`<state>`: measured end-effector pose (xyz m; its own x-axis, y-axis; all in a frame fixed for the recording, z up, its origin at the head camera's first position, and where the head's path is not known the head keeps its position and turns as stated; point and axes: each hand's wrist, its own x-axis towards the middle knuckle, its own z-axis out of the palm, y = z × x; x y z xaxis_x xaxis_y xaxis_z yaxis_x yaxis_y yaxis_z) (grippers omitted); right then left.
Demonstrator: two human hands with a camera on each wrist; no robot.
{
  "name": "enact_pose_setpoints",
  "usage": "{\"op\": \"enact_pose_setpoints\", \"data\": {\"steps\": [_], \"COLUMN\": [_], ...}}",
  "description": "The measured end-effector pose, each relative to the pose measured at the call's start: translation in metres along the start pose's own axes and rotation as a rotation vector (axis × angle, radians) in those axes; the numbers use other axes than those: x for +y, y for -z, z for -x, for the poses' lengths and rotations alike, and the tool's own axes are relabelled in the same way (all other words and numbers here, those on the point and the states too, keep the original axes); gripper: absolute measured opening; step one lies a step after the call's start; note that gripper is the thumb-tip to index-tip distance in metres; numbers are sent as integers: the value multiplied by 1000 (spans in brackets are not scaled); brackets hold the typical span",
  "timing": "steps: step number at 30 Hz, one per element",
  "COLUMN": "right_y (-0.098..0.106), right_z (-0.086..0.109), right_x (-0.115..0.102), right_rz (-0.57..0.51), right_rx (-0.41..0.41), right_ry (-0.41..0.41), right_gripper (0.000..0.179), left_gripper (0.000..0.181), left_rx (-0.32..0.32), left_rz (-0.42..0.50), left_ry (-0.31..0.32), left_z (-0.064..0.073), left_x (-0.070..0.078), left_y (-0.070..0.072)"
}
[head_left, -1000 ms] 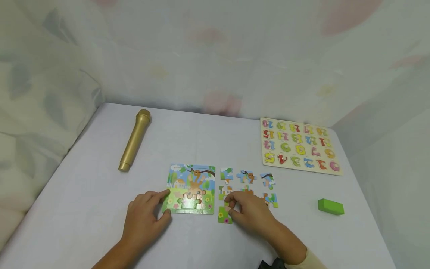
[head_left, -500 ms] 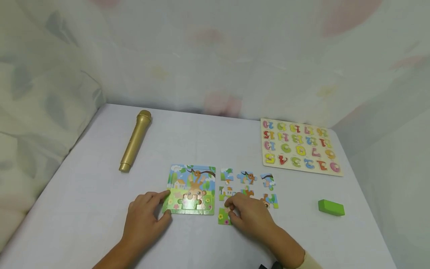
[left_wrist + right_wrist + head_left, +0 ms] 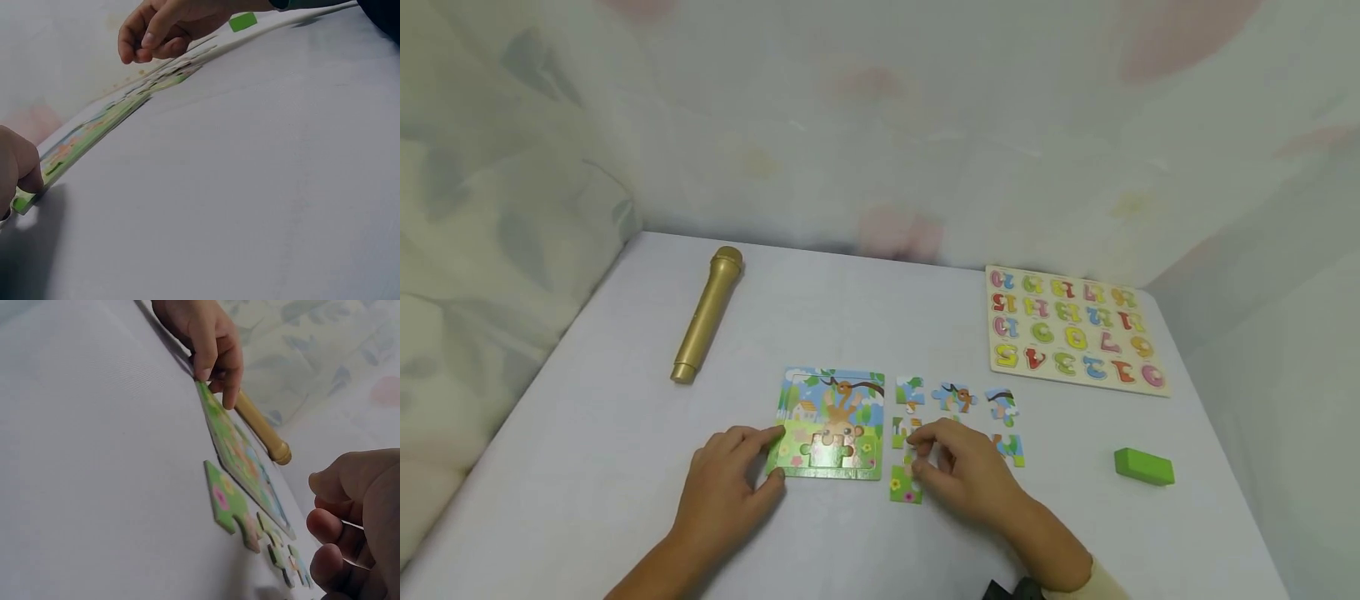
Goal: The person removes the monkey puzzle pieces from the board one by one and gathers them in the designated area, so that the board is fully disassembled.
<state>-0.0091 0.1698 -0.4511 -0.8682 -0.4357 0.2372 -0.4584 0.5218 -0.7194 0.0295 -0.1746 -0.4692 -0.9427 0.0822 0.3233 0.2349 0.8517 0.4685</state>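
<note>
A jigsaw board (image 3: 867,473) with a printed animal picture lies flat in the head view, a few joined pieces apparently along its near side. My left hand (image 3: 718,479) touches its left edge with the index finger and thumb. Right of the board, several loose jigsaw pieces are laid out in rows, among them a green flowered corner piece (image 3: 901,486). Over these pieces hovers my right hand (image 3: 970,471), hiding some of them. In the right wrist view, my right hand (image 3: 369,519) has its thumb and loosely bent fingers apart, with nothing visible between them.
A gold toy microphone (image 3: 707,315) lies at the back left of the white table. At the back right is a wooden number board (image 3: 1051,372) with coloured numerals. A green block (image 3: 1144,467) sits at the right. Patterned curtains surround the table's back and sides.
My right hand has drawn slightly up from the loose pieces, its index finger and thumb now farther apart. The left hand stays at the board's edge.
</note>
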Motion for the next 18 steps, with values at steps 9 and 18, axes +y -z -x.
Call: {"op": "enact_pose_setpoints", "data": {"steps": [9,18], "right_y": [-2,-20], "right_z": [-27,-62], "right_x": [-9,-21], "right_rz": [-124,-113], "right_rx": [-110,-248], "right_ry": [-7,74], "right_gripper": [30,32], "left_gripper": [46,57], "left_rx": [-28,-103], "left_rz": [39,29], "left_ry": [-12,-20], "left_z": [-5,-11], "left_x": [2,6], "left_y": [1,-7]}}
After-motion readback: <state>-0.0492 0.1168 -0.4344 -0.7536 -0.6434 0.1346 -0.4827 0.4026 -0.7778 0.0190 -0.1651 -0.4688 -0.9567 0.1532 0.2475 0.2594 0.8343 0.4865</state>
